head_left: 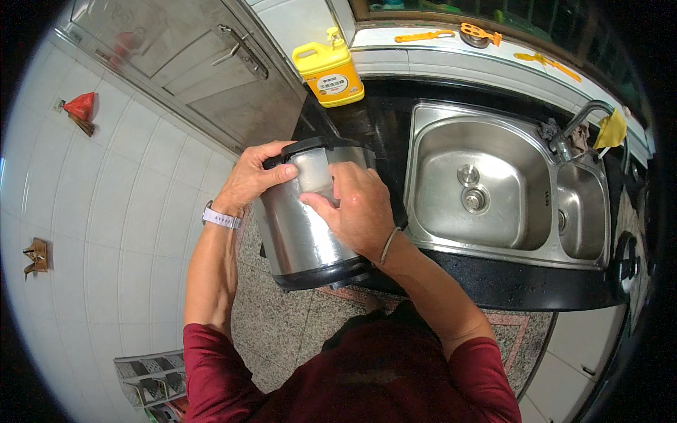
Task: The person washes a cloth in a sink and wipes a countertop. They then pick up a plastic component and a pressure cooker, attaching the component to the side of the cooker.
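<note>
A stainless steel electric cooker body point(295, 236) with a black rim and base is tilted at the counter's left end, in front of me. My left hand point(255, 173) is closed around its black rim and side handle, the thumb lying along the steel. Against the cooker's upper side is a small translucent plastic cup point(310, 169). My right hand point(363, 208) pinches this cup at its right and lower edges, thumb below and fingers curled. Whether the cup is attached to the cooker I cannot tell.
On the black counter point(465, 282), a double steel sink point(416, 211) with a faucet point(564, 146) lies to the right. A yellow pump jug point(331, 74) stands behind the cooker. Orange kitchen tools point(424, 36) rest on the sill. A metal door point(204, 70) and tiled wall border the left.
</note>
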